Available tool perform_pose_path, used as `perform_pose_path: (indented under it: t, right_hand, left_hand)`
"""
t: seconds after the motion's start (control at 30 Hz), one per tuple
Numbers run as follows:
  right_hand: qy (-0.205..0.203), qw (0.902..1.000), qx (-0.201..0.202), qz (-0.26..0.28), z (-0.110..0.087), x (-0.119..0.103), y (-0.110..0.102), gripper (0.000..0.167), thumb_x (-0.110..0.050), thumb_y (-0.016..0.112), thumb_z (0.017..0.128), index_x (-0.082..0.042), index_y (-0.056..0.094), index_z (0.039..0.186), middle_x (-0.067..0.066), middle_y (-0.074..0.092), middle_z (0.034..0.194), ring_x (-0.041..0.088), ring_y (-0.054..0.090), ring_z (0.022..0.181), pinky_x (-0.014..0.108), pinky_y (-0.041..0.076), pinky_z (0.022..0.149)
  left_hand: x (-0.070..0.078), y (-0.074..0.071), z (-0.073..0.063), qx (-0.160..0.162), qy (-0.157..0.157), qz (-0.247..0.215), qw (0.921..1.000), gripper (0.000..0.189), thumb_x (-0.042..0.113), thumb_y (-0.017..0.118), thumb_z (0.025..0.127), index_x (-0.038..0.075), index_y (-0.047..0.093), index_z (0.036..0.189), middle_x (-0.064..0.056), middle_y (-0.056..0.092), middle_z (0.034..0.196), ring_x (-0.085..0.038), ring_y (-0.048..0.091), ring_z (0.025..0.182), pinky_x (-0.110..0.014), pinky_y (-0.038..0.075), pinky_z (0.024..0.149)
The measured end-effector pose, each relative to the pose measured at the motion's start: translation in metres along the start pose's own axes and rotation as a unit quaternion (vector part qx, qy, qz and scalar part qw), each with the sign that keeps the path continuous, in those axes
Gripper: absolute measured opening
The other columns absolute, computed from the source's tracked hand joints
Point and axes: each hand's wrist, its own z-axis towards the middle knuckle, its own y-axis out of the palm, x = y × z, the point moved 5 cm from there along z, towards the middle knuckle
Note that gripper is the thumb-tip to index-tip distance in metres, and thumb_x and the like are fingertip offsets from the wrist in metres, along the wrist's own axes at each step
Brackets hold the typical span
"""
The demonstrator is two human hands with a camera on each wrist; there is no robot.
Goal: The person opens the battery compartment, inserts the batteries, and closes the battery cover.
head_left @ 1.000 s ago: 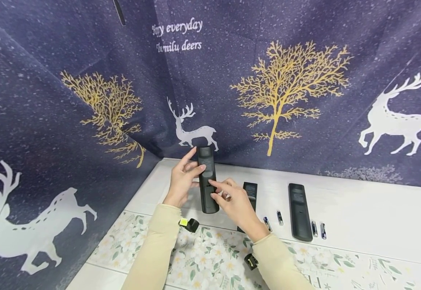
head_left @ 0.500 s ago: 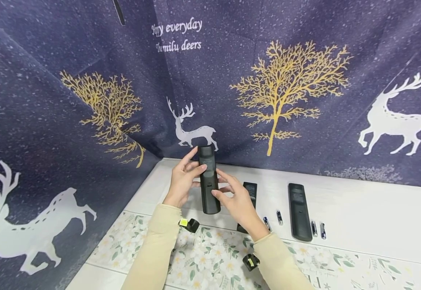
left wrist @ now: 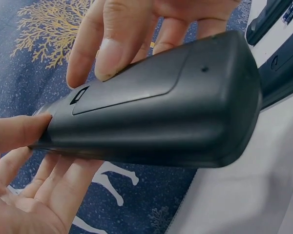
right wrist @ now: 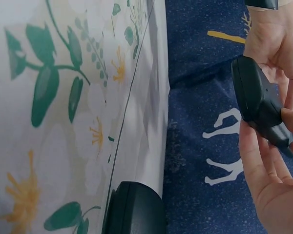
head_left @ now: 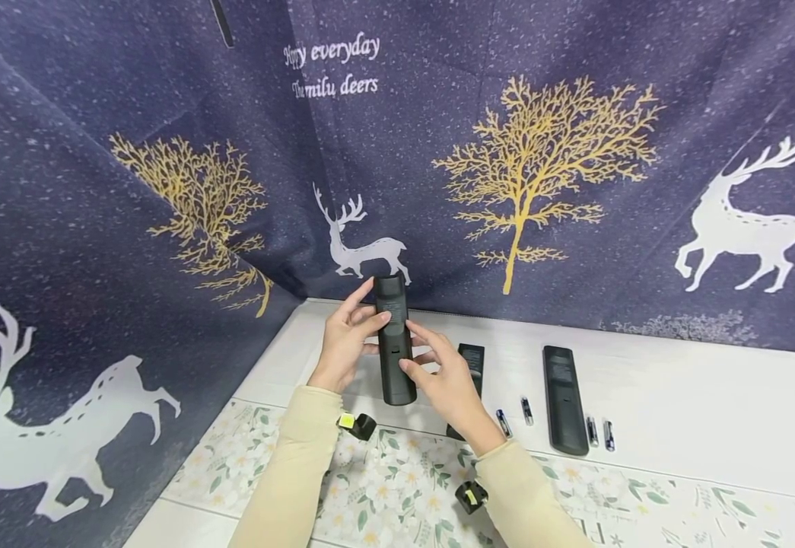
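A black remote control (head_left: 395, 373) is held up between both hands, its back with the battery cover facing the head camera. My left hand (head_left: 344, 344) grips its upper left side, thumb across the back and fingers behind. My right hand (head_left: 453, 384) holds the lower right edge, thumb by the battery cover. In the left wrist view the cover (left wrist: 136, 83) lies flush in the remote, with a small arrow notch at its end. The right wrist view shows the remote (right wrist: 256, 92) end-on between the two hands.
On the white table (head_left: 678, 396) lie a second remote (head_left: 565, 403) and, partly hidden behind my right hand, a third remote (head_left: 472, 358). Several batteries (head_left: 526, 411) lie beside them. A floral cloth (head_left: 397, 487) covers the front; a dark blue curtain (head_left: 411, 137) hangs behind.
My right fingers have shifted from the middle of the remote's back to its right edge. The remote has moved very slightly right; the left hand keeps its hold.
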Motion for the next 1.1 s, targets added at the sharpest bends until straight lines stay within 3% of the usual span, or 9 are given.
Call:
perform_pose_path:
  t: [0.23, 0.5, 0.73, 1.1]
  right_hand:
    - [0.003, 0.9999, 0.000, -0.013, 0.000, 0.000, 0.001, 0.063, -0.010, 0.077, 0.100, -0.024, 0.055, 0.157, 0.009, 0.063, 0.134, 0.029, 0.069, 0.107, 0.039, 0.063, 0.077]
    - [0.025, 0.9994, -0.020, -0.011, 0.001, 0.003, 0.004, 0.062, -0.010, 0.074, 0.102, -0.021, 0.051, 0.159, 0.012, 0.060, 0.136, 0.031, 0.067, 0.112, 0.039, 0.064, 0.078]
    - [0.056, 0.9972, -0.050, -0.005, 0.000, 0.009, 0.009, 0.066, -0.010, 0.074, 0.102, -0.014, 0.046, 0.161, 0.016, 0.057, 0.139, 0.029, 0.067, 0.107, 0.035, 0.064, 0.074]
    - [0.066, 0.9949, -0.076, -0.015, -0.003, 0.019, 0.015, 0.070, -0.004, 0.074, 0.100, -0.010, 0.044, 0.162, 0.019, 0.055, 0.138, 0.026, 0.065, 0.103, 0.033, 0.063, 0.071]
  left_hand:
    - [0.000, 0.000, 0.000, 0.000, 0.005, 0.006, 1.0000, 0.071, 0.005, 0.078, 0.097, 0.026, 0.053, 0.160, -0.011, 0.072, 0.117, -0.022, 0.074, 0.089, -0.037, 0.062, 0.065]
    - [-0.004, -0.002, 0.002, 0.010, -0.005, 0.019, 0.9998, 0.069, 0.006, 0.080, 0.096, 0.029, 0.056, 0.157, -0.016, 0.071, 0.122, -0.023, 0.074, 0.090, -0.035, 0.061, 0.064]
    - [-0.014, -0.006, 0.004, 0.012, -0.051, 0.063, 0.9967, 0.069, 0.007, 0.079, 0.095, 0.029, 0.056, 0.157, -0.015, 0.071, 0.122, -0.023, 0.074, 0.091, -0.037, 0.061, 0.068]
    - [-0.023, -0.012, 0.003, -0.007, -0.096, 0.096, 0.9907, 0.069, 0.003, 0.072, 0.099, 0.024, 0.050, 0.161, -0.015, 0.069, 0.128, -0.030, 0.074, 0.101, -0.043, 0.064, 0.075]
